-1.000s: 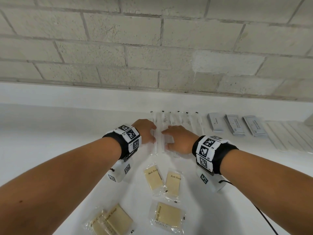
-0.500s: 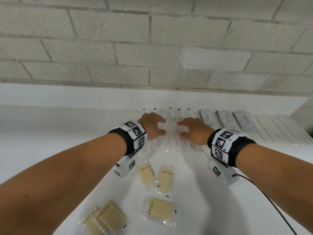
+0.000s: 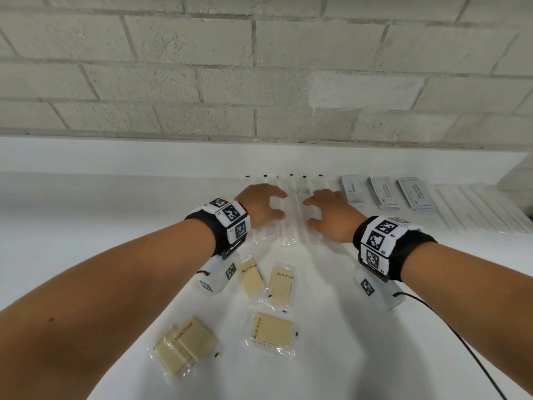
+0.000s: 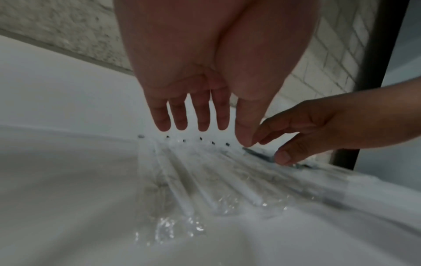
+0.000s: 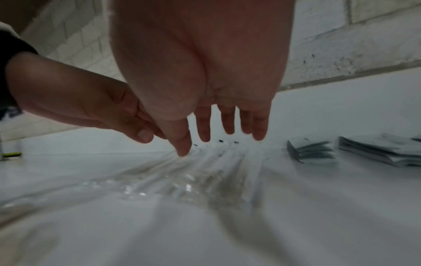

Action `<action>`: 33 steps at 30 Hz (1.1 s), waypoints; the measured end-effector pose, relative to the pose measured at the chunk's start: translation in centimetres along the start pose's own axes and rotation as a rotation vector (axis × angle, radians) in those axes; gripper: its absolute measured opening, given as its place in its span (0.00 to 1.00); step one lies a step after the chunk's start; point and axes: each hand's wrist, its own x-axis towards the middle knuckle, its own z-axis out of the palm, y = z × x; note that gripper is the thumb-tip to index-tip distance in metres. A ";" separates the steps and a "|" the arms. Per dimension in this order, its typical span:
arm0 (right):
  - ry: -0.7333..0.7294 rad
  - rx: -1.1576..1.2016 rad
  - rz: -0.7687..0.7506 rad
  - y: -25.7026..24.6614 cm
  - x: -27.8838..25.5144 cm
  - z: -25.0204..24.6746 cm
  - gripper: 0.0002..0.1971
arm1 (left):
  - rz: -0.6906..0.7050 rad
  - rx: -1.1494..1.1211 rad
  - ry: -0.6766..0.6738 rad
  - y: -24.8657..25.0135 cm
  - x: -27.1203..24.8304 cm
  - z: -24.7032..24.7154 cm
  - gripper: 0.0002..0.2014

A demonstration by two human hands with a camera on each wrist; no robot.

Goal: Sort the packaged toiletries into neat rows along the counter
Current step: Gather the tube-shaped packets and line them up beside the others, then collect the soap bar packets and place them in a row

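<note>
**rig_op:** Progress check from my end. My left hand (image 3: 261, 207) and right hand (image 3: 331, 216) hover over the row of clear-wrapped toothbrushes (image 3: 294, 215) at the back of the white counter (image 3: 86, 226), one hand at each side of the row. Fingers on both are spread and nearly straight, gripping nothing; in the wrist views the fingertips sit just above the plastic, maybe brushing it. I'd say I'm squaring that row up.

**benchwatcher:** So how much is actually sorted?

**rig_op:** The back line looks mostly done. Left to right: the toothbrushes, then 3 grey sachet stacks (image 3: 385, 194), each several packets deep judging by the right wrist view, then a row of long white packets (image 3: 476, 209) running off the right edge. What's left is the bath soap packets (image 3: 281, 285) in front, which lie scattered and angled.

**benchwatcher:** Counts?

**rig_op:** Toothbrushes: I can pick out 6 small black marks along the far ends, so I'm guessing 6, but the clear wrap blurs together and my hands cover part of it. Soaps: 2 side by side near my left wrist, 1 alone closer in, and an overlapping pile (image 3: 184, 343) at lower left that looks like 2 or 3. So 5 or 6 soaps. The white packets I can't count, too washed out.

**benchwatcher:** So roughly three quarters done?

**rig_op:** That's my read. The soaps need their own row.
</note>
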 end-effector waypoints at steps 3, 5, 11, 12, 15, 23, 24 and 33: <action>0.085 0.126 -0.135 -1.9 -2.8 -0.2 0.14 | -0.024 -0.042 0.033 -0.2 -3.2 -1.0 0.14; -0.043 0.155 -0.165 -3.3 -5.1 0.3 0.13 | -0.061 -0.007 -0.005 -0.8 -5.7 -0.9 0.14; -0.156 -0.070 -0.094 -6.0 -9.2 5.1 0.32 | -0.203 0.208 -0.143 -2.0 -10.9 3.1 0.36; -0.136 -0.082 -0.071 -6.2 -9.4 5.7 0.33 | -0.202 0.230 -0.130 -1.8 -11.1 3.5 0.36; -0.098 -0.077 -0.008 -6.7 -9.7 6.1 0.34 | -0.193 0.254 -0.110 -1.0 -11.8 3.9 0.30; -0.044 0.075 0.081 -6.8 -11.1 5.7 0.28 | -0.252 -0.104 0.054 -2.3 -14.3 3.8 0.26; -0.045 0.115 0.077 -6.8 -11.4 5.7 0.27 | -0.242 -0.182 0.069 -2.6 -14.7 3.7 0.23; -0.044 0.534 -0.094 -8.9 -12.4 3.5 0.25 | -0.198 -0.725 0.133 -2.7 -17.1 2.7 0.17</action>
